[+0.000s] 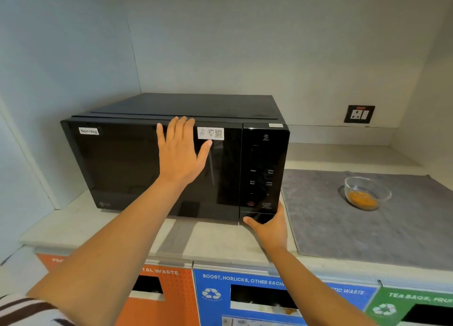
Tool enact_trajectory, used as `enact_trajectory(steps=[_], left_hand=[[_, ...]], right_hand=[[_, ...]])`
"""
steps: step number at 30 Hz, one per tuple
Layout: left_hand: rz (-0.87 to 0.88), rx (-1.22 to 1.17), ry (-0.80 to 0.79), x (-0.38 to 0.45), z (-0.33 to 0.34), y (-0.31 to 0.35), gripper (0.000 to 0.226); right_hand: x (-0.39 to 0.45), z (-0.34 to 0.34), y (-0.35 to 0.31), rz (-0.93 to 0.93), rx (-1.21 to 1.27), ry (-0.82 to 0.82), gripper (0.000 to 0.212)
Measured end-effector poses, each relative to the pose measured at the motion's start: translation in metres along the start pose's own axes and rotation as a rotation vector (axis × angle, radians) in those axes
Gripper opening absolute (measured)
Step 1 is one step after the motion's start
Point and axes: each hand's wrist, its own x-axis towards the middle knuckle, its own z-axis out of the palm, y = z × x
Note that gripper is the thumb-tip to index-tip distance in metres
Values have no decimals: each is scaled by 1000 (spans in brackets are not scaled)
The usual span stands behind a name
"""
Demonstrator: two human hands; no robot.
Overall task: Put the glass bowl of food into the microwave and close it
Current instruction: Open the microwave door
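Nearest, a row of waste bins (245, 298) is seen below the worktop (215, 240) edge. Above them, the right hand (270, 227) is set at the lower right corner of the microwave (171, 159), its thumb laid on the panel below the start key, where a door-release bar is judged to be; the other fingers are hidden behind that corner, so how far they are curled cannot be told. Nothing is held by it. Farther in, the left hand (180, 151) is spread flat against the closed door (137, 164), fingers (182, 127) open and reaching the top edge, with nothing grasped. To the right, well apart from the microwave, the bowl (367, 192) of orange food is left standing on a grey mat (367, 227).

The step in hand is judged to be the opening of the door, the body being steadied by the left palm. For the next move, the left palm must be taken off so the door can swing open; then the bowl must be fetched from the mat.
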Motion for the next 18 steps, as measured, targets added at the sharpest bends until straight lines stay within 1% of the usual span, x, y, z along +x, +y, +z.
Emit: enact_trajectory(steps=[6, 11, 16, 18], left_hand=[[-29, 2, 31, 0, 2, 4, 61], [-37, 4, 27, 1, 3, 4, 61], [-31, -6, 62, -8, -4, 4, 58], [-11, -17, 50, -11, -9, 2, 58]], right_hand=[[1, 2, 4, 3, -136, 97, 95], [3, 4, 2, 26, -230, 135, 89], [4, 4, 1, 24, -253, 152, 85], [5, 3, 2, 11, -242, 155, 86]])
